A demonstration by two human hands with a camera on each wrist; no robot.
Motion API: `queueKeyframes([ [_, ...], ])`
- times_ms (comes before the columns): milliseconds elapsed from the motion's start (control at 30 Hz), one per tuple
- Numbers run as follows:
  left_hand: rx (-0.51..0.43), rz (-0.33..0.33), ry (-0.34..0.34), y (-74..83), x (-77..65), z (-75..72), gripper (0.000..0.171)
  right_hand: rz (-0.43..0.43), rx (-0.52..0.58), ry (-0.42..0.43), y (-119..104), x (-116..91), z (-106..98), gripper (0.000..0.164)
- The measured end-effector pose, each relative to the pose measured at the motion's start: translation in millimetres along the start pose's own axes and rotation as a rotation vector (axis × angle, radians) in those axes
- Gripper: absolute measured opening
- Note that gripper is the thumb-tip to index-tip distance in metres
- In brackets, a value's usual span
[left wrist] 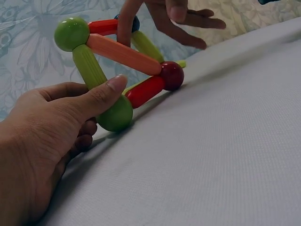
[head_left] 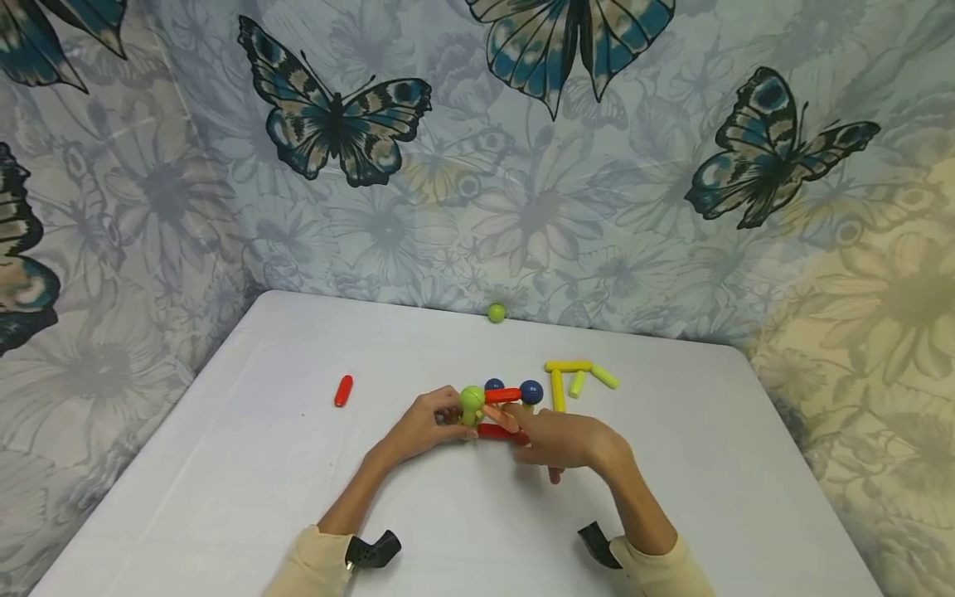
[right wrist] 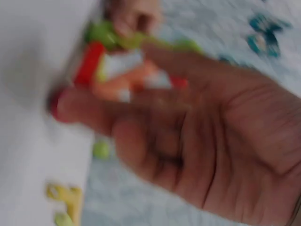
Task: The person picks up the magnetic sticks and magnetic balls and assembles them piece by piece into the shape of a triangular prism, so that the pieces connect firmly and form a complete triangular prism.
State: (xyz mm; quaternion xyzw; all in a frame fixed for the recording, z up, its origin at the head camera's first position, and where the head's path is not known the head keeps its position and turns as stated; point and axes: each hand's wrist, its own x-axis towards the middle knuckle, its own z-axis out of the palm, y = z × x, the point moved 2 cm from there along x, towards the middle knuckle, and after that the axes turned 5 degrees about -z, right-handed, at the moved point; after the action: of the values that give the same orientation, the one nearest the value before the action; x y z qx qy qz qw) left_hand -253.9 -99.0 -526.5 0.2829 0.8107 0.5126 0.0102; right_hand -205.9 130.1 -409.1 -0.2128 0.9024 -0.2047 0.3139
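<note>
A frame of coloured rods and balls stands on the table between both hands. In the left wrist view, my left hand (left wrist: 51,117) grips its near corner, thumb against the light green rod (left wrist: 88,68) and the lower green ball (left wrist: 115,114). An orange rod (left wrist: 124,55) slants from the upper green ball (left wrist: 71,34) to a dark red ball (left wrist: 172,76), and a red rod (left wrist: 146,91) runs along the bottom. Blue balls (head_left: 531,391) show on the frame's far side. My right hand (head_left: 570,439) is beside the dark red ball, fingers loosely extended over the frame; its wrist view is blurred.
A loose red rod (head_left: 343,390) lies at the left. Yellow rods (head_left: 568,366) and short light green rods (head_left: 604,376) lie behind the right hand. One green ball (head_left: 496,313) sits at the table's back edge, by the butterfly-patterned cloth (head_left: 537,224).
</note>
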Motion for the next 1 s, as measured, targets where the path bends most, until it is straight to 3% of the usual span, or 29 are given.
queueKeyframes([
  [67, 0.018, 0.004, 0.001, 2.2, -0.1, -0.1, 0.024, -0.057, 0.066, -0.051, 9, -10, -12, 0.035],
  [167, 0.041, -0.009, 0.013, 4.0, 0.2, -0.8, 0.024, -0.120, 0.083, -0.046, 25, -20, -27, 0.013],
  [333, 0.052, -0.054, 0.082, 0.4, 1.3, -1.7, 0.031, -0.064, 0.016, 0.053, 52, -13, -35, 0.027],
  [433, 0.024, -0.070, 0.120, -1.0, 1.5, -1.3, 0.040, -0.062, -0.007, 0.011, 58, -1, -29, 0.037],
  [533, 0.022, -0.071, 0.077, -2.6, 1.3, 1.4, 0.053, -0.085, -0.026, -0.076, 51, 4, -19, 0.026],
  [633, 0.104, -0.035, -0.027, -2.1, -0.6, 3.9, 0.078, -0.120, -0.055, -0.142, 34, 6, -9, 0.014],
  [767, 0.275, 0.045, -0.118, -0.7, -2.0, 8.0, 0.099, -0.271, -0.026, -0.232, 14, 13, 2, 0.026],
  [867, 0.297, 0.043, -0.120, 0.1, -1.7, 9.3, 0.084, -0.346, 0.030, -0.251, 11, 14, 2, 0.032],
  [1000, 0.174, 0.050, -0.081, 0.5, -2.1, 5.6, 0.042, -0.259, -0.025, -0.074, 23, 14, -8, 0.020],
])
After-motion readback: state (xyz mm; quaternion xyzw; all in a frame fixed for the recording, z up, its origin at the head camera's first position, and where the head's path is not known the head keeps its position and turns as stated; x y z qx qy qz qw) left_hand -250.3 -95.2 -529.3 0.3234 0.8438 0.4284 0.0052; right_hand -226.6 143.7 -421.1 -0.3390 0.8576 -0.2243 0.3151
